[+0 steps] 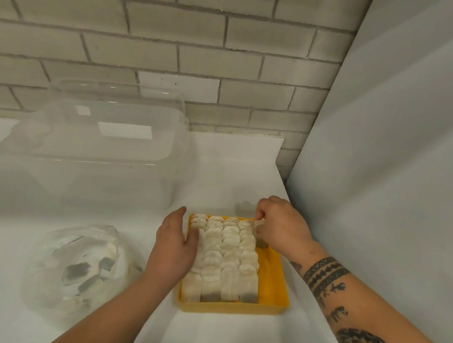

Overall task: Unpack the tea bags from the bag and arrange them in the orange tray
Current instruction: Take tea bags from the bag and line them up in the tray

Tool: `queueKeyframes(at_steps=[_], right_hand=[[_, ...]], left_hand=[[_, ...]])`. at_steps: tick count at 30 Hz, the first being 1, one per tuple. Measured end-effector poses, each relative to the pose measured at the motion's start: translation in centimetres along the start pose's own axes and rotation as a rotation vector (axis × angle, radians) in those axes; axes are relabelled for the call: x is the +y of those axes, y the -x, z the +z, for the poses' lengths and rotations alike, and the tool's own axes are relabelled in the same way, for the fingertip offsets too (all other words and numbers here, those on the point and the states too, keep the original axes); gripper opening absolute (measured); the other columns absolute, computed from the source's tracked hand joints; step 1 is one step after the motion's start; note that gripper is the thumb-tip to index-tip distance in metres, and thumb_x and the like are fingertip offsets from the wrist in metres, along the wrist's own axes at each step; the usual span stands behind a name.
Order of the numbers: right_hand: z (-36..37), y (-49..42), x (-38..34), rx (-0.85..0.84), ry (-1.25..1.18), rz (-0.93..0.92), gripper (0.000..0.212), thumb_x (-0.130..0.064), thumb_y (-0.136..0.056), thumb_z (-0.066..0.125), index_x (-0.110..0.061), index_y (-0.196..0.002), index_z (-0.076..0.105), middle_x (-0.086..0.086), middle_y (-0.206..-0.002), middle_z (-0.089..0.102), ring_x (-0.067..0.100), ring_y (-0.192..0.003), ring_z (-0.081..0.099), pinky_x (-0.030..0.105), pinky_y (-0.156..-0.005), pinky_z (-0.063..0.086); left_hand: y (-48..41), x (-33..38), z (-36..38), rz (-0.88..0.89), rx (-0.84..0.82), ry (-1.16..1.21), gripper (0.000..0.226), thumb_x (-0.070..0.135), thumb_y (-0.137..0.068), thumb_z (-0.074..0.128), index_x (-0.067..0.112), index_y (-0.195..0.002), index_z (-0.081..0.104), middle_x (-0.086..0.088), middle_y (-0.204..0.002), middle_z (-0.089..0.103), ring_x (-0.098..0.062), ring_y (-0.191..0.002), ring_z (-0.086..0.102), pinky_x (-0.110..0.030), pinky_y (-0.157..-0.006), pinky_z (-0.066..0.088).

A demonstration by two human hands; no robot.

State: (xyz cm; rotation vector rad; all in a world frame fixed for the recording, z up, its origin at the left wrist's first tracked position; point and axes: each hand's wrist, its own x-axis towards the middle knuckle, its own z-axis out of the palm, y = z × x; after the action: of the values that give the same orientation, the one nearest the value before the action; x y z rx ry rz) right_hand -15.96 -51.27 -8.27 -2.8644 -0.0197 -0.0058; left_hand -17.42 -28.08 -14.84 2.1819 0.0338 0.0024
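An orange tray (273, 281) sits on the white counter in front of me. Several rows of white tea bags (225, 257) fill its left and middle part, and an orange strip along its right side is bare. My left hand (175, 242) lies flat and open against the tray's left edge, its thumb touching the leftmost row. My right hand (280, 227) is at the tray's far right corner with its fingers pinched on a tea bag there. A clear plastic bag (78, 265) with more tea bags lies left of the tray.
A large clear plastic tub (98, 142) stands upside down at the back left against the brick wall. A plain white panel (400, 160) rises on the right, close to the tray. The counter's white covering (220, 165) lies behind the tray.
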Motion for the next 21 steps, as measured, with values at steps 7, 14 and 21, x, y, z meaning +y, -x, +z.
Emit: queueKeyframes(at_steps=[7,14,21], right_hand=[[0.9,3.2,-10.4,0.014,-0.399,-0.034,0.009,-0.028,-0.086,0.074,-0.029,-0.089,0.065,-0.013,-0.084,0.064,-0.002,-0.072,0.056,0.018,-0.066,0.043],[7.7,6.0,-21.8,-0.298,-0.479,0.161,0.064,-0.07,-0.078,0.063,-0.024,-0.122,0.056,-0.004,-0.118,0.061,0.015,-0.107,0.06,0.027,-0.085,0.047],[12.1,6.6,-25.2,-0.297,-0.496,0.384,0.046,-0.046,-0.085,0.063,-0.019,-0.12,0.052,0.004,-0.119,0.058,0.022,-0.104,0.061,0.034,-0.086,0.054]], left_hand=[[0.2,-0.2,-8.3,0.028,0.1,0.173,0.017,0.025,-0.1,0.055,0.027,-0.114,0.064,0.01,-0.105,0.068,-0.003,-0.072,0.062,-0.033,-0.073,0.058],[0.4,-6.5,-18.3,-0.176,-0.007,0.05,0.013,0.029,-0.096,0.056,0.029,-0.087,0.066,0.004,-0.072,0.073,-0.019,-0.066,0.07,-0.038,-0.063,0.057],[2.7,-11.1,-19.2,-0.07,-0.342,-0.145,0.016,0.026,-0.09,0.068,0.041,-0.091,0.062,0.011,-0.092,0.069,-0.001,-0.081,0.066,-0.015,-0.07,0.049]])
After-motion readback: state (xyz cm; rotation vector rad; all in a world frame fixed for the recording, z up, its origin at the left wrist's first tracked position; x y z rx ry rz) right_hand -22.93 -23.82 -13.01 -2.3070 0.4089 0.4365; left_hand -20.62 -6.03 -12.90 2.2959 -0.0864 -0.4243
